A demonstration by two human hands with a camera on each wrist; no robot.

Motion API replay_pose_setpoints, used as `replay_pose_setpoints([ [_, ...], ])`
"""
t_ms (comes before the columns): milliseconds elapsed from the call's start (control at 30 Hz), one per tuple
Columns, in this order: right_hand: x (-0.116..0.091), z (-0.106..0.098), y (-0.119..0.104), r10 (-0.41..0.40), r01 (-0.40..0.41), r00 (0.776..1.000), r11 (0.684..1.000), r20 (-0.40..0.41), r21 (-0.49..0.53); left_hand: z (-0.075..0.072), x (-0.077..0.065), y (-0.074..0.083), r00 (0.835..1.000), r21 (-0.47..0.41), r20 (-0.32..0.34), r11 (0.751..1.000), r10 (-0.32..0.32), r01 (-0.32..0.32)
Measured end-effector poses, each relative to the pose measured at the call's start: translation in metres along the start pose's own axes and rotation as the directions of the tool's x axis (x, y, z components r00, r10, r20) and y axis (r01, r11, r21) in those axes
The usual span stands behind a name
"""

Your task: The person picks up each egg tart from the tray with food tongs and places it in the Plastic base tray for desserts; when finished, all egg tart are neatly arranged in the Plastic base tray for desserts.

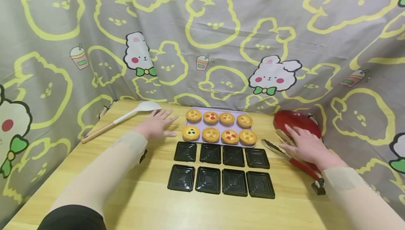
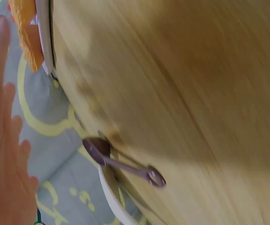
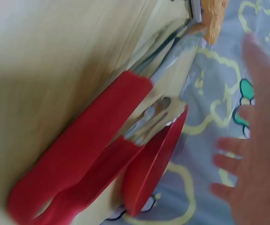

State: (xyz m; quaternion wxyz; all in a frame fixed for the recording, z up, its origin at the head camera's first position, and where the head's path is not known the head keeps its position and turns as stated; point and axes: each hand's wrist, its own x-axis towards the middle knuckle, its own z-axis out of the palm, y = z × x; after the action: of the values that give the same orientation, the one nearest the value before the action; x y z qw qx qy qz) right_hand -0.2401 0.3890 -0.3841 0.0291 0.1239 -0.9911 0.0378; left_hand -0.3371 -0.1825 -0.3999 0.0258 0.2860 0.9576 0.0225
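Observation:
My left hand (image 1: 157, 124) is spread with straight fingers over the table, left of a lilac tray (image 1: 218, 127). It holds nothing. Close by its fingertips lies the white bowl of a ladle (image 1: 148, 106) with a wooden handle. A small dark brown spoon (image 2: 125, 164) is on the table, mostly hidden by my left forearm in the head view. My right hand (image 1: 305, 145), also spread and holding nothing, is above red-handled tongs (image 1: 303, 166) and a red dish (image 1: 297, 122). The tongs' two arms stand apart. Several tarts (image 1: 211, 134) sit in two rows on the tray.
Several black square plastic trays (image 1: 207, 179) lie in two rows in front of the lilac tray. A patterned grey curtain (image 1: 171, 23) hangs behind and on both sides of the wooden table (image 1: 202, 212).

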Motion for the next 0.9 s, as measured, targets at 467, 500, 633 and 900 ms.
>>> replay_pose_setpoints([
  [467, -0.035, 0.031, 0.041, 0.013, -0.017, 1.000, 0.991, 0.026, 0.135, 0.017, 0.024, 0.014, 0.991, -0.126, 0.109, 0.990, 0.075, -0.061],
  [500, -0.035, 0.032, 0.041, 0.021, -0.024, 0.999, 0.988, 0.026, 0.153, 0.018, 0.026, 0.015, 0.991, -0.123, 0.110, 0.990, 0.078, -0.064],
  [633, -0.034, 0.035, 0.040, 0.029, -0.032, 0.999, 0.979, 0.016, 0.200, 0.021, 0.029, 0.017, 0.991, -0.114, 0.112, 0.991, 0.079, -0.066],
  [900, -0.033, 0.040, 0.041, 0.076, -0.070, 0.997, 0.958, -0.011, 0.279, 0.023, 0.035, 0.015, 0.988, -0.147, 0.145, 0.988, 0.062, -0.040],
])
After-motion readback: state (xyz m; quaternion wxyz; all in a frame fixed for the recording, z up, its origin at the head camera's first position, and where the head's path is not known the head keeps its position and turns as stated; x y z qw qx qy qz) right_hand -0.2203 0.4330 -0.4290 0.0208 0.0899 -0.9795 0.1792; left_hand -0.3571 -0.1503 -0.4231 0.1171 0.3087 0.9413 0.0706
